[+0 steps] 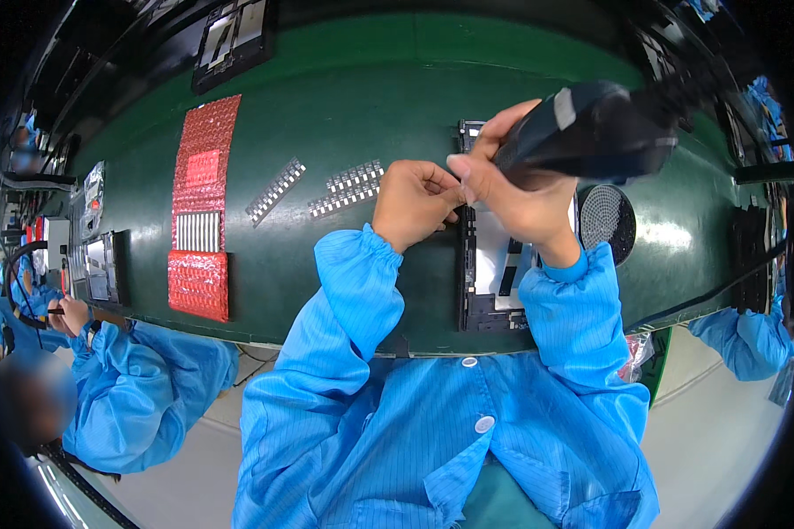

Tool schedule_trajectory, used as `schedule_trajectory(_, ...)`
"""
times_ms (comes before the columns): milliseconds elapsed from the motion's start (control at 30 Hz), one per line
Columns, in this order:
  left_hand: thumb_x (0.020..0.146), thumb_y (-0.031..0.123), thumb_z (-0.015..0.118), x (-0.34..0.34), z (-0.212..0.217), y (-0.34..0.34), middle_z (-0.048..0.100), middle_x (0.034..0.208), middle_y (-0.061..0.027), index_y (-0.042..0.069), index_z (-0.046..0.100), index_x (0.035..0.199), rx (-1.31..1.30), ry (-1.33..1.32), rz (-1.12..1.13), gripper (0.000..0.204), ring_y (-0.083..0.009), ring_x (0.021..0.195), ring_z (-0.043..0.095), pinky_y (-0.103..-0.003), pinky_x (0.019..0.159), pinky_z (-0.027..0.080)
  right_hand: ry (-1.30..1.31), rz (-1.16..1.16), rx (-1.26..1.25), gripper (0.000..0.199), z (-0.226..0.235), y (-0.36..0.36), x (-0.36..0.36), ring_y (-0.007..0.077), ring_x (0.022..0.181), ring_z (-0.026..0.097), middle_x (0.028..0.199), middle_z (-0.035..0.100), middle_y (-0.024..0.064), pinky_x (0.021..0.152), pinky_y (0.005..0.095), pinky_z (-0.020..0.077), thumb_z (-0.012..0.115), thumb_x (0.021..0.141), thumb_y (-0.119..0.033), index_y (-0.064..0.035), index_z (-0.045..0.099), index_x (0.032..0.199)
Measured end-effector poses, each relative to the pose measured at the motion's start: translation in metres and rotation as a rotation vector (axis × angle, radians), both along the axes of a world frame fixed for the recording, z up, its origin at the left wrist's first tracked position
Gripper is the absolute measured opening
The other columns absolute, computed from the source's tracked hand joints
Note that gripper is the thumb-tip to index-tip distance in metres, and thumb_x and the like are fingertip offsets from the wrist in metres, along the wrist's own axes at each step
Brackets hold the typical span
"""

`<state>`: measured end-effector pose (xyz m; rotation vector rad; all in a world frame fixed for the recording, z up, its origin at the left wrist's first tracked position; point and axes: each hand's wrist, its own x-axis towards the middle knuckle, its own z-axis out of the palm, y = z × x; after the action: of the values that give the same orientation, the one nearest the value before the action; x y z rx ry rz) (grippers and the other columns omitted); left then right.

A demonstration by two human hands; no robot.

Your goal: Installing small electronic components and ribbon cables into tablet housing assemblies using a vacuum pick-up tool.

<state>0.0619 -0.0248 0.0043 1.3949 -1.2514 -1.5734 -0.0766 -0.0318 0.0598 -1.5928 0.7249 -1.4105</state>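
Observation:
My right hand (529,198) is wrapped round a bulky black handheld tool (591,132) with a pale patch on its side. Its exact kind is not clear, and its far end is blurred. The fingers of my left hand (419,203) are closed in a pinch at the left edge of a black-framed panel (469,295). Whatever they hold is too small or hidden to make out. That panel lies flat on the green table, with silvery sheets inside its frame. Both hands and the tool cover its upper part.
Strips of small white pieces (276,191) lie left of my hands. Further left is red bubble wrap (205,167) with several pale bars (198,232) on it. A round dark dish (625,231) sits right of the panel. A co-worker in blue (141,388) works at the left.

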Motion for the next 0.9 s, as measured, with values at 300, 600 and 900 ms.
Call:
schedule_trajectory(300,0.08,0.002,0.063,0.002,-0.016,-0.001,0.064,0.066,-0.0083,-0.003,0.061,0.075,-0.205,0.066,-0.023,0.008,-0.012,0.055,0.063,-0.023,0.044,0.049,0.211,-0.011,-0.213,0.034,0.0,0.004,0.004,0.0087,0.059,0.054,0.068,0.053,0.005,0.054,0.022,0.0438,0.068,0.074,0.008,-0.0005,0.044,0.098)
schedule_trajectory(600,0.075,0.014,0.075,0.031,0.004,0.003,0.067,0.078,-0.0106,-0.003,0.066,0.091,-0.19,-0.158,0.011,0.025,-0.0162,0.066,0.064,-0.027,0.058,0.051,-0.042,-0.2,-0.032,0.047,0.03,0.009,-0.059,0.0137,0.055,0.055,0.064,0.054,0.0051,0.054,0.0277,0.047,0.069,0.073,0.0,0.0023,0.043,0.112)
schedule_trajectory(900,0.057,0.015,0.084,0.101,0.02,0.015,0.059,0.083,-0.0087,0.002,0.063,0.091,-0.52,-0.973,0.002,0.043,-0.0205,0.072,0.054,-0.031,0.064,0.045,-0.302,-0.572,0.003,0.026,0.003,0.016,-0.173,0.0144,0.048,0.056,0.062,0.058,0.0056,0.047,0.0259,0.0443,0.071,0.071,0.006,0.0001,0.055,0.091)
